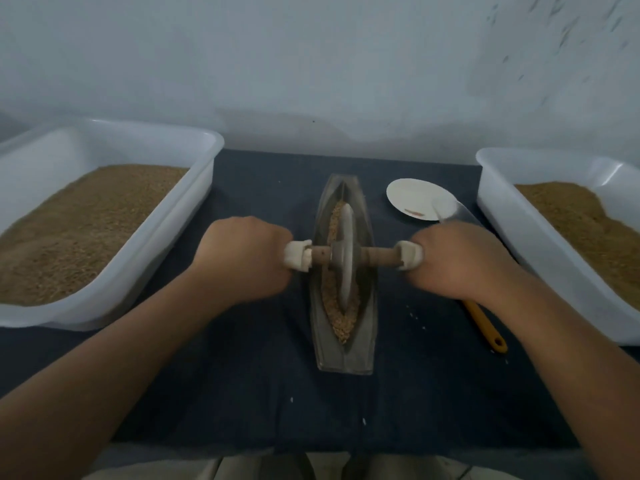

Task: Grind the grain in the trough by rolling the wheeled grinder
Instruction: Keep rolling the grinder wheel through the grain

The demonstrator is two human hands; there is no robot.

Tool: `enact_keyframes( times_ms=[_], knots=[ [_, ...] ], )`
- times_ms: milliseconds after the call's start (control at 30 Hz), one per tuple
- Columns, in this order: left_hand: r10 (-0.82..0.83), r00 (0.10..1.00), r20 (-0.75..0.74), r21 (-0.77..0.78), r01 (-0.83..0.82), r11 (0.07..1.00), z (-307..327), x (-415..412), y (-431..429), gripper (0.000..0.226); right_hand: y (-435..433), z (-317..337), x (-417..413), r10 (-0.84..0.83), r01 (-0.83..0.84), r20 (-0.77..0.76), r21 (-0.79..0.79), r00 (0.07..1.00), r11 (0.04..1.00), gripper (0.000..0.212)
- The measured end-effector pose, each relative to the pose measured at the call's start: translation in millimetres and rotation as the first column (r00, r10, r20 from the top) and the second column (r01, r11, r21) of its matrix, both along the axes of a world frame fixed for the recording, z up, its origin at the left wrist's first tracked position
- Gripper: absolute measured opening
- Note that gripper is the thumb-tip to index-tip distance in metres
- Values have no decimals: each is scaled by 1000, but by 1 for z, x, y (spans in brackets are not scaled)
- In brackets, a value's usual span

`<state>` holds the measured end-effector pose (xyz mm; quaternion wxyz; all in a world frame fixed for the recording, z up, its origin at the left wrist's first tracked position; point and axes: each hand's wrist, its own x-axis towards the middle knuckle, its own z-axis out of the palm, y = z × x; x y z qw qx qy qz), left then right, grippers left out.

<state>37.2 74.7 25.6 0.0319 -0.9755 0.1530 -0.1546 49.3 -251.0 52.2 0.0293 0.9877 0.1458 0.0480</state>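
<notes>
Our left hand (pixel 247 259) and right hand (pixel 450 259) each grip one end of the grinder (pixel 344 256). Its wheel sits in the trough (pixel 367 327), on the grain (pixel 341 323).

Dim, bluish light is falling evenly, and nothing is glaring. Only faint, soft shadows are lying on the tabletop (pixel 263 393) under the left hand (pixel 242 258) and right hand (pixel 457 263). The wide lens is bowing the left tray (pixel 204 174) and right tray (pixel 495 209) outward beside them. Streaky blur is smearing the wall (pixel 554 46) beyond the right hand.
</notes>
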Motion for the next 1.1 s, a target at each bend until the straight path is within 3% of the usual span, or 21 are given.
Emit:
enact_keyframes(
  times_ms=[67,133,233,367,533,667,767,967,1100],
  knots=[
    [65,996,-65,-36,-67,997,5,20,-8,29,10,-5,20,-31,27,217,22,976,999,44],
    [124,987,-98,-47,-129,990,13,44,-17,24,19,-2,45,-78,69,291,39,954,997,38],
    [149,984,-96,-39,-153,987,26,66,-27,23,23,3,67,-121,117,166,35,979,992,33],
    [81,995,-54,79,-77,994,30,38,-25,20,9,-15,38,-149,146,122,34,981,989,39],
    [-75,991,110,126,61,990,15,-12,-7,28,-10,-20,-17,-43,45,-49,53,998,998,39],
    [26,1000,1,74,-26,997,18,23,-16,25,2,-26,10,-111,111,191,15,975,994,43],
    [98,995,-35,22,-97,995,25,65,-24,24,17,-17,50,-170,154,300,77,939,985,44],
    [96,994,-54,-19,-97,995,21,55,-23,32,16,-8,46,-92,81,312,47,946,996,44],
    [34,999,5,13,-34,999,6,3,-4,33,-1,-9,1,20,-28,168,45,986,999,49]
  ],
)
